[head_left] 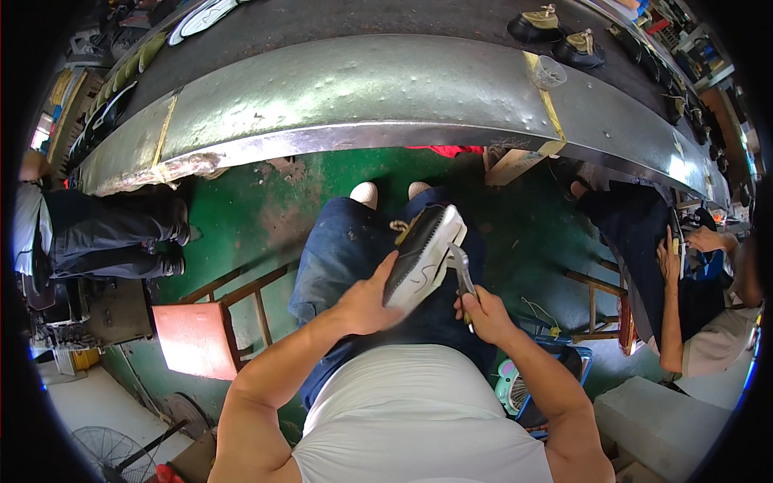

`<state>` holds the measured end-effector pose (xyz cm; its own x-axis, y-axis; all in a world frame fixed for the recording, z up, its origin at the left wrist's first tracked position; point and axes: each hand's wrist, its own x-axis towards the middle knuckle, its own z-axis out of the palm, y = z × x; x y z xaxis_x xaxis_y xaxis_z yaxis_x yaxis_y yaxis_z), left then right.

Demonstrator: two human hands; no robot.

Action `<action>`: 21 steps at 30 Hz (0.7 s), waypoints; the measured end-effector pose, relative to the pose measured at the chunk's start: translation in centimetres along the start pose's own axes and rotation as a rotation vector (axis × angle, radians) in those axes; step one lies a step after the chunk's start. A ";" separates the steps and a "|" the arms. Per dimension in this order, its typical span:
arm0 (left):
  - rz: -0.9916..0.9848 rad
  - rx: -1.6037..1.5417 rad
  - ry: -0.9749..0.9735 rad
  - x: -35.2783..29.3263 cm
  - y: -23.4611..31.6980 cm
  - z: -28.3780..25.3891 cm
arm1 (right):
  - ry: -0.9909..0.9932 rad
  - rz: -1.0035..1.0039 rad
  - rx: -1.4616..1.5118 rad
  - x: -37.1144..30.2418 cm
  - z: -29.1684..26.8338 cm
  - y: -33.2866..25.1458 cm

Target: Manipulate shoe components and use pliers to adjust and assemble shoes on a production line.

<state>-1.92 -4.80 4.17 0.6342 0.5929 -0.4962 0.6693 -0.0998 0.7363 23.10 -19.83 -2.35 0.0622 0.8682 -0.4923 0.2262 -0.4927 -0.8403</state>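
Observation:
My left hand [366,306] is wrapped round the heel part of a shoe [419,256] held tilted above my lap. The shoe has a dark upper and a pale sole side turned toward the right, with a dark curved mark on it. My right hand [487,314] grips a metal hand tool that looks like pincers [460,270]. The tool's head is up against the shoe's pale side; whether it bites into it I cannot tell. Below the shoe are my blue trousers [330,258].
A metal-edged bench [354,88] with a dark belt carries several shoes [580,48] and a clear plastic cup [549,72]. A red-topped stool [193,338] stands at left, a small green fan [509,386] at right. People sit on both sides; the right one's hands [670,253] are busy.

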 end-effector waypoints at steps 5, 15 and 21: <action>0.345 0.082 0.329 -1.2 3.7 -6.0 | 0.109 0.009 0.514 -2.1 0.6 2.6; 0.083 -0.369 0.249 11.9 4.0 -2.3 | 0.100 -0.085 0.277 -2.1 0.6 2.7; 0.156 -0.585 -0.208 10.3 -4.3 0.5 | 0.013 -0.055 -0.185 -2.1 -0.9 -3.0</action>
<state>1.91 1.31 -4.36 0.8081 0.4337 -0.3986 0.2787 0.3147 0.9074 23.20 -20.11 1.45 0.0570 0.8950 -0.4424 0.4043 -0.4258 -0.8095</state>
